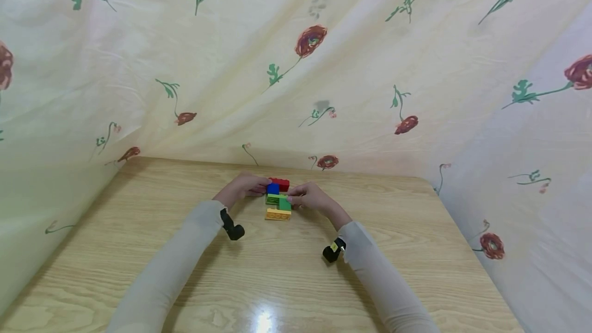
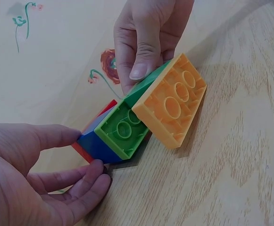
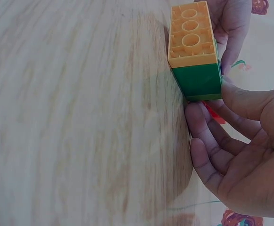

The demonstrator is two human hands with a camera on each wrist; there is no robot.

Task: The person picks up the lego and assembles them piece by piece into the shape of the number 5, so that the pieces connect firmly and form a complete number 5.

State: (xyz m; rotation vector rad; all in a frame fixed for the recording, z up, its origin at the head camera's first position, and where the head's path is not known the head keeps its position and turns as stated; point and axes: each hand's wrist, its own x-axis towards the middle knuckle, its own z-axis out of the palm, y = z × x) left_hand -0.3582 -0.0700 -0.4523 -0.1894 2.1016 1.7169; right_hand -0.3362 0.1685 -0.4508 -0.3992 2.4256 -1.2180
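In the head view, a stepped row of toy building bricks lies on its side, far out on the table. My left hand (image 1: 247,185) pinches the blue brick (image 2: 96,146) between thumb and fingers. Behind it shows the red brick (image 1: 281,184), and in front the light green brick (image 2: 136,136) with its hollow underside facing me. My right hand (image 3: 254,146) holds the dark green brick (image 3: 198,81) with its thumb on one side. Nearest me is the orange brick (image 2: 172,104), its open underside showing round tubes. The bricks appear joined; the contact faces are hidden.
The wooden table (image 1: 277,271) stretches from the bricks towards me. A cloth with printed flowers (image 1: 231,66) hangs behind the table and along both sides. Black wrist cameras (image 1: 233,226) sit on both sleeves.
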